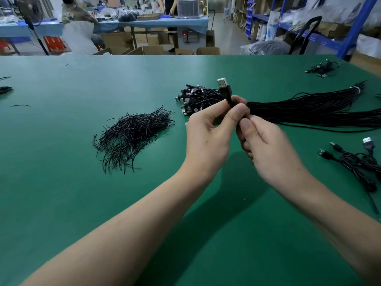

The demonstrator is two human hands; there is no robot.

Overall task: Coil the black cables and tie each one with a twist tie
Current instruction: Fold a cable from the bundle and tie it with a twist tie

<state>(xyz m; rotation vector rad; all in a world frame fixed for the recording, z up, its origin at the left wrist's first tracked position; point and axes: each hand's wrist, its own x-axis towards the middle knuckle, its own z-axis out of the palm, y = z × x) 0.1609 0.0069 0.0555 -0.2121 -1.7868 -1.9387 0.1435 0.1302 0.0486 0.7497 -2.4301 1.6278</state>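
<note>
Cable (228,100) pinched between left hand (208,137), right hand (266,143) (USB plug (223,85) upward).

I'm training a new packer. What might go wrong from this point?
The left hand and right hand grip the held cable close to the loose bundle; pulling could drag neighbouring cables along. The twist ties lie apart to the left, so freeing a hand for one may let a coil spring open.

Forearms raised, left grip (208,131) pinching cable (226,92), right grip (266,145) curled round it
</note>
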